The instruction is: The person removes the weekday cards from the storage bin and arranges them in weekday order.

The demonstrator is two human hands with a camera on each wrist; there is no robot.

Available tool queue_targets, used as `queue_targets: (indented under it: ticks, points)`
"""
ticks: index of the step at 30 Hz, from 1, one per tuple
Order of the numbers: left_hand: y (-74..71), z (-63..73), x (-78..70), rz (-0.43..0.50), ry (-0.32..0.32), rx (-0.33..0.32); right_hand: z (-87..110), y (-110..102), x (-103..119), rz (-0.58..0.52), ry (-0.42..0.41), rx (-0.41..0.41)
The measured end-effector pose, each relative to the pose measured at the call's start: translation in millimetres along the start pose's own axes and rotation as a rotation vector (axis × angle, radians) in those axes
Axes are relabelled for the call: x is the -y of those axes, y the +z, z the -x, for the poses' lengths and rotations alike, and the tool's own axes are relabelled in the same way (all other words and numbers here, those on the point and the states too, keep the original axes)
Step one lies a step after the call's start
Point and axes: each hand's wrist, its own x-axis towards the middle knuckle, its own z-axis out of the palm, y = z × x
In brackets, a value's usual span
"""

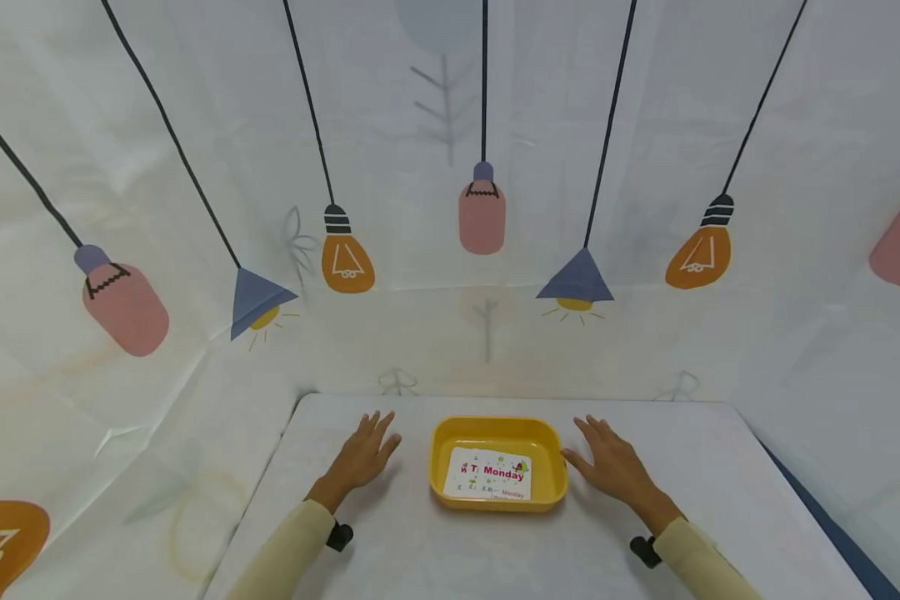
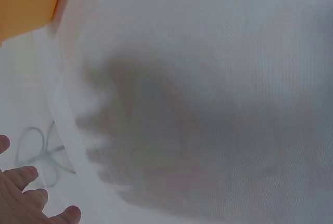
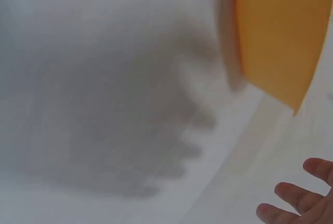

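Observation:
A yellow tray (image 1: 498, 505) with raised walls stands on the white table, a printed white card (image 1: 487, 473) lying inside it. "Monday" is readable in red on the card. To the tray's left, my left hand (image 1: 362, 454) hovers over the table with fingers spread and holds nothing. My right hand (image 1: 607, 458) is also spread, its thumb tip right at the tray's right wall in the head view. Both wrist views show the fingers extended, the left hand's fingers (image 2: 22, 176) and the right hand's fingers (image 3: 297, 195), with the tray's orange-yellow side nearby.
The white table (image 1: 420, 558) ends in a back edge against a white wall covering (image 1: 420, 333) printed with hanging lamps and bulbs. Each wrist wears a dark strap device, one on the left wrist (image 1: 339, 536) and one on the right wrist (image 1: 645, 551). Hand shadows fall on the tabletop.

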Motion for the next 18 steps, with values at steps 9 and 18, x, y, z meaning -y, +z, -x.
queue_targets:
  ticks: [9, 18]
  points:
    - [7.0, 0.4, -18.2, 0.053, 0.02, 0.048, -3.4, -7, 21, -0.108, -0.042, 0.028]
    - [16.4, -4.3, -38.1, 0.173, 0.058, 0.095, -8.2, -14, 36, -0.208, -0.091, 0.041]
